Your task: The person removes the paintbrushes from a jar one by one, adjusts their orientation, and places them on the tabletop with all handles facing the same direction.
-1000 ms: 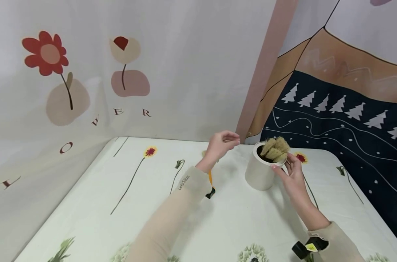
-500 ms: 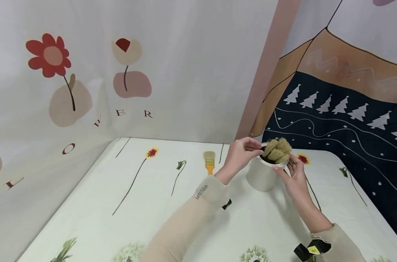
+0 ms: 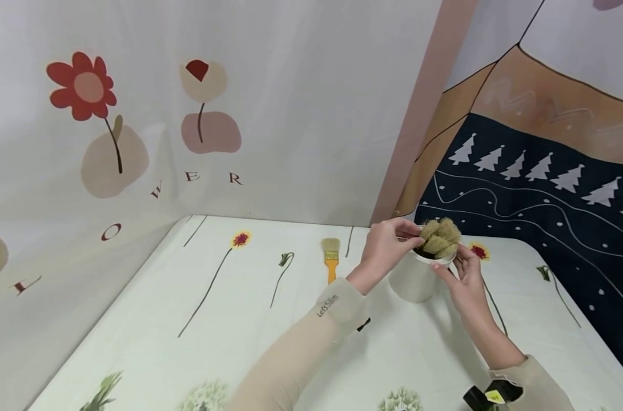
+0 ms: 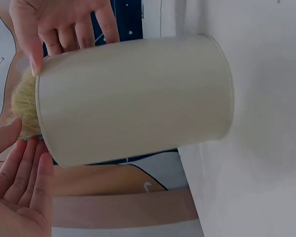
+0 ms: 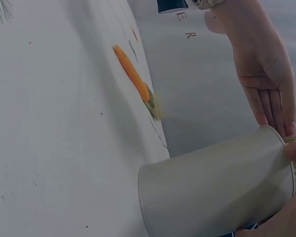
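Note:
An off-white cylindrical pot (image 3: 411, 277) stands upright on the table at the right in the head view. Out of its mouth rises a fuzzy yellow-green plant (image 3: 439, 237) in several rounded tufts, with dark filling around it. My left hand (image 3: 386, 244) comes in over the near-left rim and pinches the plant's left edge; in the left wrist view its thumb lies against a tuft (image 4: 25, 106), with the fingers below. My right hand (image 3: 467, 282) grips the pot's right side, thumb at the rim and fingers curled behind. The pot's far side is hidden.
A flat paintbrush (image 3: 330, 257) with an orange handle lies left of the pot, partly behind my left sleeve (image 3: 337, 311). The table's cloth (image 3: 229, 319) carries printed flowers. Patterned curtains (image 3: 311, 114) hang along the back and right. A black device (image 3: 493, 394) sits on my right wrist.
My left hand has moved right, from beside the pot to its rim and then to the plant. My right hand keeps its hold on the pot. More of the paintbrush shows.

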Available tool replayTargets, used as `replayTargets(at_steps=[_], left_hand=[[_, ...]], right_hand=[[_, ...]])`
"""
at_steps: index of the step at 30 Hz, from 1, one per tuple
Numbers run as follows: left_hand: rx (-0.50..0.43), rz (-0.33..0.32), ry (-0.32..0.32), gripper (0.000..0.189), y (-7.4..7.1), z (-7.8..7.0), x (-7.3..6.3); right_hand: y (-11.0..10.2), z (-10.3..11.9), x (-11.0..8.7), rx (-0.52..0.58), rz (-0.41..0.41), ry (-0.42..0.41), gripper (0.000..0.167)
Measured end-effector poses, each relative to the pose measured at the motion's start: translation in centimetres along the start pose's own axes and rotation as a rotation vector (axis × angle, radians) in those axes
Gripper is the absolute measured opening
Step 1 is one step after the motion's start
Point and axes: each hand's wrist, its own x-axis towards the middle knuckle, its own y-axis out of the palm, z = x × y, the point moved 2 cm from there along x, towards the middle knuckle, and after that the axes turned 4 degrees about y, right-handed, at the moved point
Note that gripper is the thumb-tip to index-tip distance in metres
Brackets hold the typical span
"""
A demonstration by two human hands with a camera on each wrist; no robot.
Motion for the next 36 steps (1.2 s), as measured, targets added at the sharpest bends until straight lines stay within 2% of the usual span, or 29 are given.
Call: replayTargets(at_steps=[4, 9, 15, 18, 22, 30, 36], left_hand=[[-0.001, -0.001, 0.016, 0.018, 0.4, -0.2, 0.1], [0.028, -0.014, -0.030, 0.014, 0.8, -0.2, 0.2], [0.178, 0.025, -0.056, 0.015, 1.1, -0.4, 0.4], [0.262, 0.022, -0.048, 0.012, 1.1, -0.6, 0.5], [0.321, 0.005, -0.033, 0.008, 1.1, -0.8, 0.6], [0.295, -0.009, 0.014, 0.003, 0.8, -0.8, 0.6], [0.139, -0.045, 0.033, 0.005, 0.4, -0.2, 0.5]], right_hand=[[0.0, 0.0, 0.0, -0.004, -0.001, 0.007, 0.081], [0.1, 0.0, 0.0, -0.005, 0.000, 0.006, 0.080], [0.0, -0.1, 0.0, -0.015, 0.004, 0.006, 0.080], [-0.1, 0.0, 0.1, -0.012, 0.014, 0.002, 0.081], [-0.3, 0.1, 0.2, -0.007, 0.030, -0.012, 0.082], [-0.5, 0.2, 0.4, -0.016, 0.038, -0.019, 0.084], [-0.4, 0.1, 0.4, -0.008, 0.037, -0.017, 0.084]])
